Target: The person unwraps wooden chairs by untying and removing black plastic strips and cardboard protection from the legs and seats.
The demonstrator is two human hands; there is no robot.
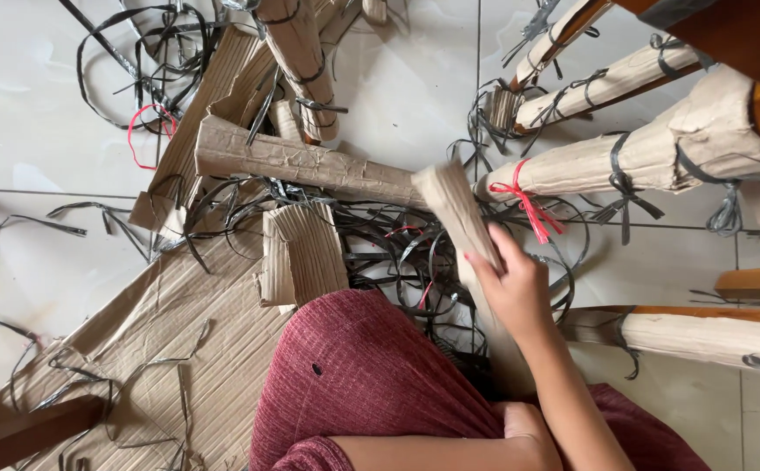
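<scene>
Head view: right hand around cardboard strip

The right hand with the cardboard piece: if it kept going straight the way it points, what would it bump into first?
Probably the long cardboard strip lying across the floor; the right hand points up-left along its cardboard piece, whose blurred tip already seems to meet that strip. Depth is unclear.

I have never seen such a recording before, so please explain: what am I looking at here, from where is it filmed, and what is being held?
One camera, worn on a person's head, looks down at their lap. There is no machine, only bare hands. The right hand has its grip on a strip of cardboard. The left hand is not clearly in view. On the tiled floor lie cardboard sheets, tangled black straps and wooden furniture legs wrapped in cardboard, one tied with a red ribbon.
</scene>
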